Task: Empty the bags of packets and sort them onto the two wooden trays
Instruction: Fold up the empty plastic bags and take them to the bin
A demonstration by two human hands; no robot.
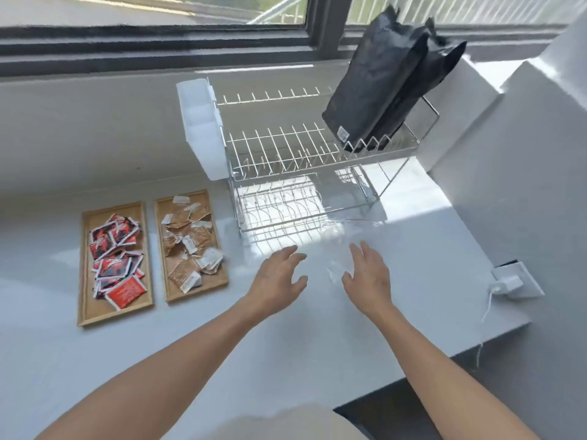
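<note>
Hands: left hand, right hand outstretched over counter, grips spread apart, empty.

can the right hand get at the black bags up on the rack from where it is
Probably yes. The right hand is open and empty, the black bags stand exposed on the rack's top tier, and nothing lies between.

bare forearms, no sleeves; pale garment below.
</note>
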